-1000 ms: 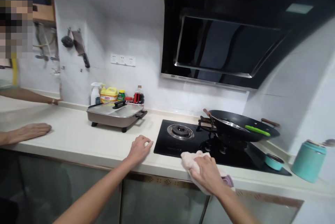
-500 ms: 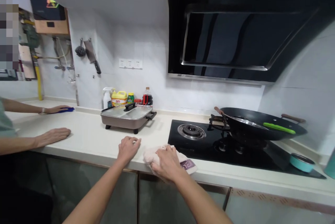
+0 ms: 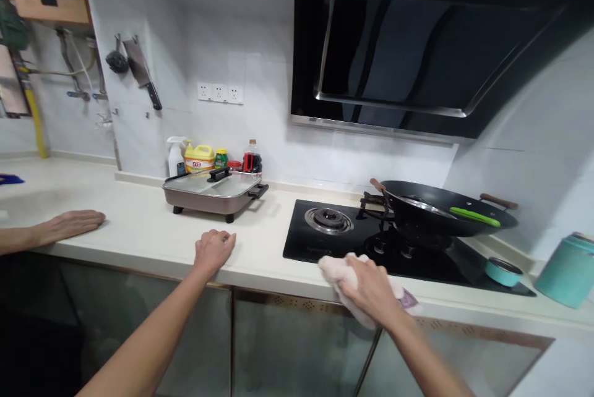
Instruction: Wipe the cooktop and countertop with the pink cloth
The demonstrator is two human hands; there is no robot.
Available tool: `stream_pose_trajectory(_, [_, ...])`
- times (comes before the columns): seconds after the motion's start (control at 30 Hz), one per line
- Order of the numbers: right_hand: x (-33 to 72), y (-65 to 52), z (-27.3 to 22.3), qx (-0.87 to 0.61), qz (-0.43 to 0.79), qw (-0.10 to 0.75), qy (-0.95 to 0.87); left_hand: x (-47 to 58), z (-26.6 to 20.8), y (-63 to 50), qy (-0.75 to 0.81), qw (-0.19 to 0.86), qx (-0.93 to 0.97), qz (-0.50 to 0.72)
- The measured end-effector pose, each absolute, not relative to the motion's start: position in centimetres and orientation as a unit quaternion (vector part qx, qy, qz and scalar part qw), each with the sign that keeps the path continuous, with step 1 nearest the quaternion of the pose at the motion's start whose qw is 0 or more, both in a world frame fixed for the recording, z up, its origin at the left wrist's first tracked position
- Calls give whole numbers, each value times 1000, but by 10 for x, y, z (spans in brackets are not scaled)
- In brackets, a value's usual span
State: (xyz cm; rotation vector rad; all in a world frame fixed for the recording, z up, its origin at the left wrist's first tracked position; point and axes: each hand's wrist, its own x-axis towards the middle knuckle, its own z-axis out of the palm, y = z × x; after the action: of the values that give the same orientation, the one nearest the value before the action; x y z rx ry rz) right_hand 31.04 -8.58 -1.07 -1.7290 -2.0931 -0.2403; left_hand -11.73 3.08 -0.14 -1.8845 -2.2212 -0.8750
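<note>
We are working at a white counter [image 3: 139, 230], where a lidded pan [image 3: 204, 201] is standing left of the black hob [image 3: 297, 242] and a wok [image 3: 417, 221] is sitting on the hob's right side, under a range hood [image 3: 399, 57]. Our right hand [image 3: 374, 289] is gripping a pale cloth [image 3: 336, 270] at the counter's front edge; our left hand [image 3: 213, 253] is curling loosely, its grip escaping us. Compared with 0.5 s ago, the cloth is lying farther right, past the hob's left corner.
</note>
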Motion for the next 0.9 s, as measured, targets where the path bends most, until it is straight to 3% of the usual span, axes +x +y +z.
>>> stream_pose_trajectory(0.17, [385, -105, -16, -663, -121, 115, -729, -116, -1, 31, -723, 61, -631, -273])
stream_pose_trajectory(0.37, [389, -103, -27, -651, -132, 79, -743, -119, -3, 35, -725, 59, -633, -266])
stream_pose_trajectory(0.7, [403, -110, -32, -611, -74, 112, -781, -117, -1, 33, -727, 62, -638, -246])
stream_pose_trajectory(0.9, [413, -121, -15, -628, -67, 66, -773, -116, 0, 32, -728, 70, -637, -244])
